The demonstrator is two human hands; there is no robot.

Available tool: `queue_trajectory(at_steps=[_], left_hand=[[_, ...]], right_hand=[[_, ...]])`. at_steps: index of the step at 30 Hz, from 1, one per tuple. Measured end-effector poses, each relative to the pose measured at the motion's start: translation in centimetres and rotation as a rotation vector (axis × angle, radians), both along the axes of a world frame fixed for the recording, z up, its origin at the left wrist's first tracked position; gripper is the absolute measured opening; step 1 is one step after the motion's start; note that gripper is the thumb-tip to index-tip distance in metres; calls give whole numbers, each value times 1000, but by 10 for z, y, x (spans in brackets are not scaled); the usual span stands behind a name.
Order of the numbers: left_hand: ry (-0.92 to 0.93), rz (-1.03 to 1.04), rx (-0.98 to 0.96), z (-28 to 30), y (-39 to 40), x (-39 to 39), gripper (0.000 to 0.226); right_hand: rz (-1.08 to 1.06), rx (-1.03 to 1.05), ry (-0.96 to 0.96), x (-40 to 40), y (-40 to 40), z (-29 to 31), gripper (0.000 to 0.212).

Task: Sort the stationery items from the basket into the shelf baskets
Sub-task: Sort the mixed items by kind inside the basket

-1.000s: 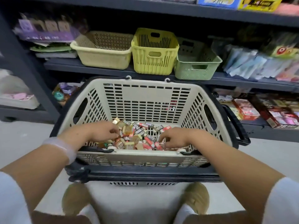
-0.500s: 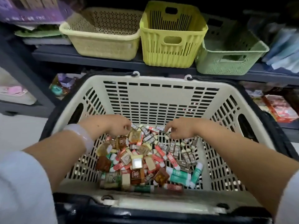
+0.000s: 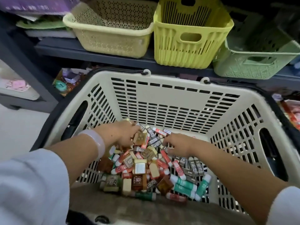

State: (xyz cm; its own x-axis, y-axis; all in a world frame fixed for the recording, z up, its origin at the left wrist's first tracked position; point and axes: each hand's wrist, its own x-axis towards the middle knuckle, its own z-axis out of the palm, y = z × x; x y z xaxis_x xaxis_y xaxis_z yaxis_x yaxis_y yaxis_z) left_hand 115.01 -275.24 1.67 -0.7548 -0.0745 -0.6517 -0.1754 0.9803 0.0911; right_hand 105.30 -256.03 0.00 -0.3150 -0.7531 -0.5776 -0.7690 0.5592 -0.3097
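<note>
- Left grip: the left hand (image 3: 121, 135) is down in the far-left part of the pile, fingers curled in among small packets; whether it has one pinched or is only rummaging I cannot tell, since the fingertips are buried. A pale bangle (image 3: 95, 141) sits on that wrist.
- Right grip: the right hand (image 3: 177, 146) lies palm-down on the far-right part of the pile, fingers bent over grey packets marked 2B; a firm hold is not visible, so I cannot tell its state either.
- Stationery items (image 3: 146, 169) fill the floor of the cream shopping basket (image 3: 162, 101), heaped from the near wall out to both hands: grey 2B packets (image 3: 195, 167) to the right, red-and-white ones in the middle, brown and tan blocks to the left, teal tubes (image 3: 185, 185) near-right.
- Most packets lie flat with long axes pointing every way, so each pick needs its own wrist angle.
- Shelf baskets stand beyond the far wall of the shopping basket, up on the shelf (image 3: 97, 52): the pale yellow basket (image 3: 110, 36) far-left, the bright yellow basket (image 3: 191, 46) centre, the green basket (image 3: 253, 65) far-right.
- By position, the left hand is nearer the pale yellow one, the right hand nearer the green; either can likely reach the centre.
- Any transfer goes up and away over the far wall.
</note>
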Motion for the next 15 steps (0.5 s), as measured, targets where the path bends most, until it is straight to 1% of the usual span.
queue_trajectory(at_steps=[2,4,6,8,10,11,12,13,14,15], left_hand=[[-75,55,39,-6,7,1,80],[-130,138,146,-13,17,4,82],[-175,169,214,-16,24,6,78],[-239,161,289,-12,29,8,72],[-316,187,465,-8,37,10,59],[-351,186,522,-6,43,12,54],[-378,159,541,-2,49,13,49],[-399,116,544,1,54,14,42],[-414,66,580,4,58,13,34],[-448,21,662,8,60,12,28]], right_hand=[[15,-26,21,0,2,-9,48],[-2,-90,43,-5,2,-13,59],[-4,-114,50,-13,-2,-18,69],[54,-66,56,-12,-8,-25,75],[150,-36,107,0,-15,-33,82],[159,-49,111,6,-17,-37,84],[131,-72,70,10,-18,-36,83],[65,-92,-23,11,-17,-34,78],[8,-112,-141,10,-16,-28,68],[6,-123,-244,8,-14,-21,54]])
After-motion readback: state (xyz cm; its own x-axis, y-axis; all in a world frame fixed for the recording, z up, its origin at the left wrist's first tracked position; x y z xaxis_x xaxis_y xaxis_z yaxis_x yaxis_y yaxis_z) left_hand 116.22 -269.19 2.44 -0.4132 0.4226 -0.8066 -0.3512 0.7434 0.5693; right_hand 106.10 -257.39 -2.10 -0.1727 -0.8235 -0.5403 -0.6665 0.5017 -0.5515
